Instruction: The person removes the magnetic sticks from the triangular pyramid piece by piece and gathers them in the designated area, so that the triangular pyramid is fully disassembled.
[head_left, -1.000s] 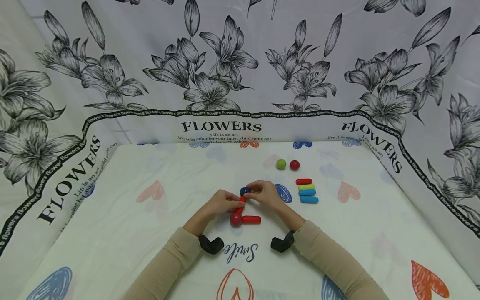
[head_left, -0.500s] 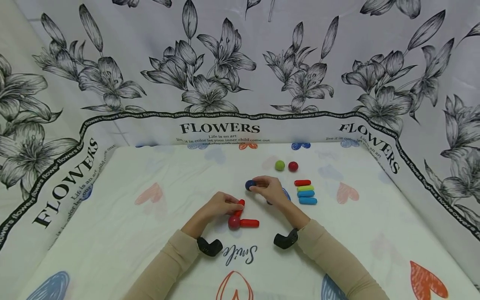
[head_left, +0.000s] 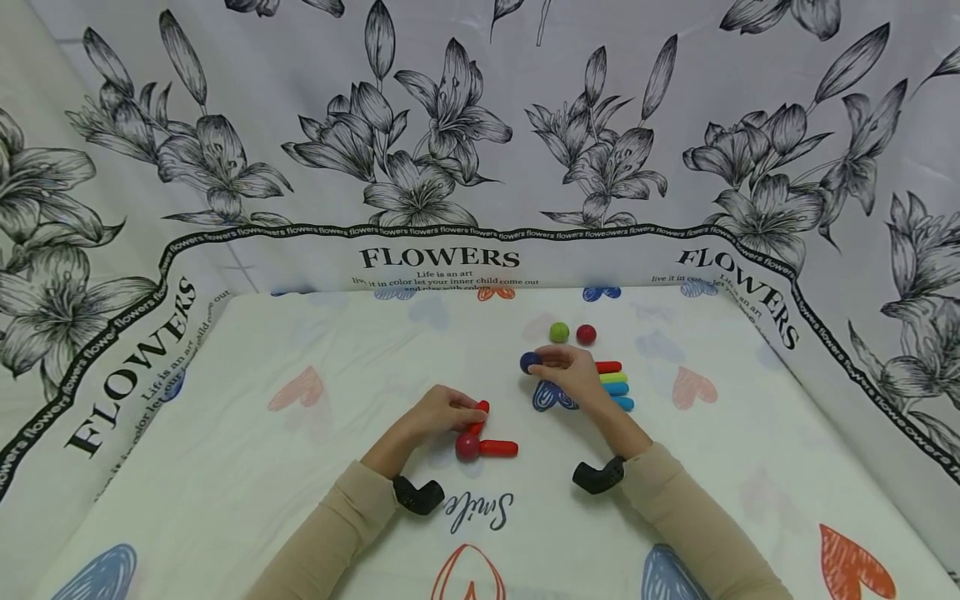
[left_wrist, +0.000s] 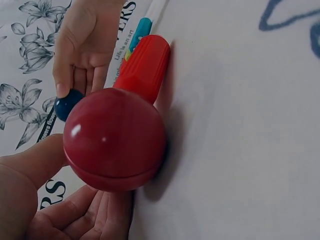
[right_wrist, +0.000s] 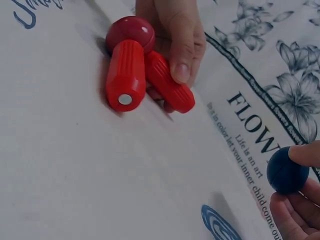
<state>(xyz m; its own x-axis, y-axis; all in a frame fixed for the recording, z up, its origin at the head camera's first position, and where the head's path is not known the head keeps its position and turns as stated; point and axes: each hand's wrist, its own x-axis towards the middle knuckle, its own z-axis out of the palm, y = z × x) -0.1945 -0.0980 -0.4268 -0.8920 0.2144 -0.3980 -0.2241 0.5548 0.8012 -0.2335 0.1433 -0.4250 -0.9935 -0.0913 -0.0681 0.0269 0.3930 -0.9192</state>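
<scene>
My left hand (head_left: 442,412) pinches a red ridged rod (right_wrist: 172,87), whose near end meets a dark red ball (head_left: 467,447). A second red rod (head_left: 499,448) sticks out to the right from that ball and lies on the cloth; its free end shows a silvery disc in the right wrist view. Farther back and to the right, my right hand (head_left: 572,372) holds a dark blue ball (right_wrist: 287,170) between thumb and fingertips, apart from the red pieces. In the left wrist view the dark red ball (left_wrist: 115,140) hides most of the rod in my left hand.
Behind my right hand lie a green ball (head_left: 559,332) and a red ball (head_left: 587,334). Partly covered by that hand is a row of rods: a red rod (head_left: 610,367), a yellow rod (head_left: 615,378) and two blue ones. A printed white cloth (head_left: 360,350) covers the table.
The blue ball has come away from the end of the red rod; my right hand has carried it right and back. My left hand stays on the rod, which has tipped slightly lower.
</scene>
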